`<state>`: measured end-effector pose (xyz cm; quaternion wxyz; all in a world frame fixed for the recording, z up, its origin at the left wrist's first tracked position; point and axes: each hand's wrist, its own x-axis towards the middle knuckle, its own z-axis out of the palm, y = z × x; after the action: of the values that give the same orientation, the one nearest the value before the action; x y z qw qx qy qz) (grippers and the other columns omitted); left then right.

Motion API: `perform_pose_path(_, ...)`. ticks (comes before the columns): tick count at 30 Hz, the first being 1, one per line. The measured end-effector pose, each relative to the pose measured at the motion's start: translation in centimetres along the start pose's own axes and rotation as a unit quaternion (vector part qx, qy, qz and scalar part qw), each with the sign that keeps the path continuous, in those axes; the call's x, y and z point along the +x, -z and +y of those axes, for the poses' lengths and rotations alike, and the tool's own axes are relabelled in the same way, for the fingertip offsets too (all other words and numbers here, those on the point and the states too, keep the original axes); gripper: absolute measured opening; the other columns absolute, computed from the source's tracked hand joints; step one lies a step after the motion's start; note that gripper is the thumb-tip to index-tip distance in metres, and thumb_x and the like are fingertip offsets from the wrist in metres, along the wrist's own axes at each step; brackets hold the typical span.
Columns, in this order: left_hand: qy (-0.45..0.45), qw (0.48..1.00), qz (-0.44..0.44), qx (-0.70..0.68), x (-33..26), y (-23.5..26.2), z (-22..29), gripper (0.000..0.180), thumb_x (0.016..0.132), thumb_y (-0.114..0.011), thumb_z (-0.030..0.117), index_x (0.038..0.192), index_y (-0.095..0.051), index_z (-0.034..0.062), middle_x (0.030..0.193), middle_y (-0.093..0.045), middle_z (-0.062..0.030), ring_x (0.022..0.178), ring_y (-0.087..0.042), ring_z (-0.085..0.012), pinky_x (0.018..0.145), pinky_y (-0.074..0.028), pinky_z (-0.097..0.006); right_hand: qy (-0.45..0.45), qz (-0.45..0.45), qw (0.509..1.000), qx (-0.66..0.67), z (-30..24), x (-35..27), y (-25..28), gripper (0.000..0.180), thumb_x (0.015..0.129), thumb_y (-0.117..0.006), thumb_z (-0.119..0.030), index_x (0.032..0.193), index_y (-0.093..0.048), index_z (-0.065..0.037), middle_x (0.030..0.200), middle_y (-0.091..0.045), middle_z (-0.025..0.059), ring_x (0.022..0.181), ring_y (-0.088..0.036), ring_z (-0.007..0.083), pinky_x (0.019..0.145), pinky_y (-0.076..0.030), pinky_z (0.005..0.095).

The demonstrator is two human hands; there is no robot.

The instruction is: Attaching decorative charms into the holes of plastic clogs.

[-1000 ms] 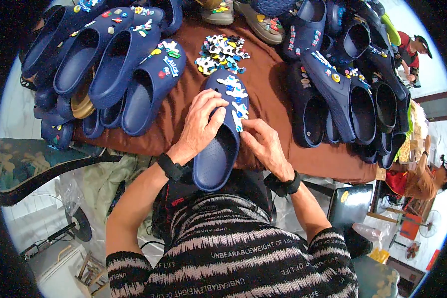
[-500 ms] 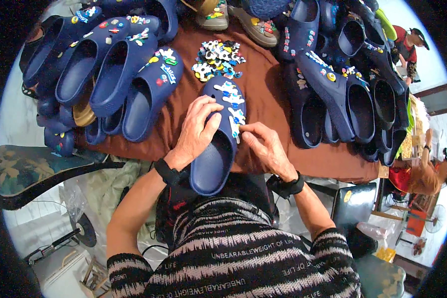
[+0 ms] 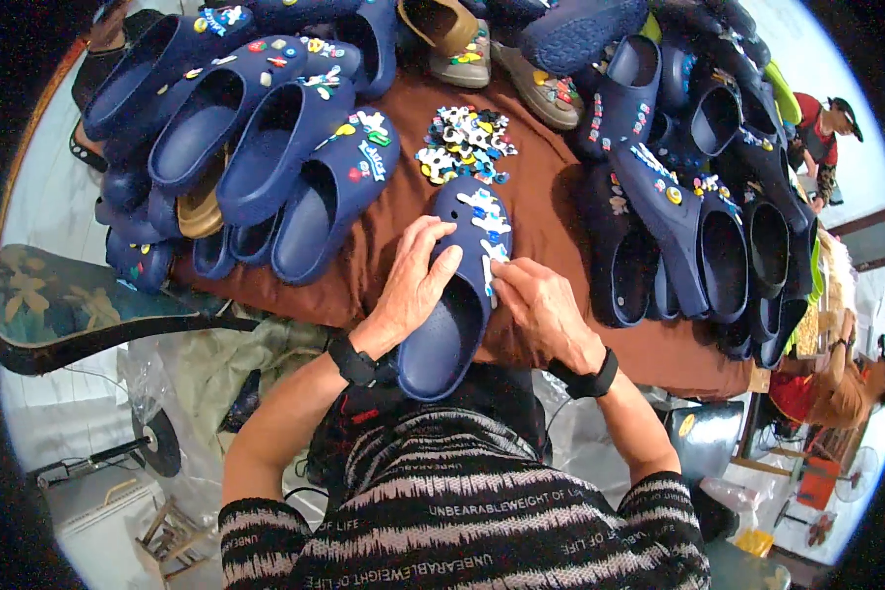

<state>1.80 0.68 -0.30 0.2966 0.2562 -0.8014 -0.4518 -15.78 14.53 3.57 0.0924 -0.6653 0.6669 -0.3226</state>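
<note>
A navy blue clog point(image 3: 441, 349) lies toe away from me at the table's front edge, its heel overhanging toward my lap. White and blue shoe charms point(image 3: 489, 218) run in a row down the right side of its upper. My left hand point(image 3: 410, 285) grips the clog's left side, fingers on the upper and thumb by the foot opening. At the right edge, my right hand point(image 3: 549, 310) has thumb and forefinger pinched on the lowest white charm point(image 3: 491, 279); its fingertips partly cover that spot. Just beyond the toe sits a loose pile of charms point(image 3: 465, 145) in white, black, yellow and blue.
Brown cloth point(image 3: 551, 221) covers the table. Decorated navy clogs point(image 3: 336, 221) are heaped at the left, and more clogs point(image 3: 671, 231) at the right. Grey-brown clogs point(image 3: 541, 88) lie at the back. A dark patterned seat point(image 3: 88, 305) stands left; other people work at far right.
The whole view has shifted, so things appear farther right and lower. My right thumb and forefinger have closed together at the lowest charm. My left hand keeps its hold on the clog.
</note>
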Motion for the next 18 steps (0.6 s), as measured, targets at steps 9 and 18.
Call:
perform_pose_path(9,0.002,1.000,0.011,0.005,-0.3,0.2,-0.4,0.043,0.106,-0.048,0.036,0.132,-0.055,0.0019,0.144,-0.045,-0.0211,0.139,-0.041,-0.0362,0.118,-0.030,-0.042,0.005,0.030,0.995,-0.091,8.5,14.1,-0.1,0.015,0.091,-0.061,-0.017,0.091,-0.068,-0.003,0.083,-0.068,0.0242,0.083,-0.067,0.0451,0.072,-0.053,0.0533)
perform_pose_path(18,0.032,0.998,0.033,-0.049,-1.7,0.5,-0.3,0.044,0.106,-0.047,0.033,0.136,-0.052,0.0003,0.140,-0.047,-0.0215,0.135,-0.043,-0.0375,0.115,-0.033,-0.043,-0.041,-0.069,0.973,-0.216,14.6,21.0,-3.5,0.033,0.087,-0.070,-0.015,0.119,-0.066,-0.010,0.110,-0.066,0.0220,0.105,-0.064,0.0414,0.089,-0.051,0.0494)
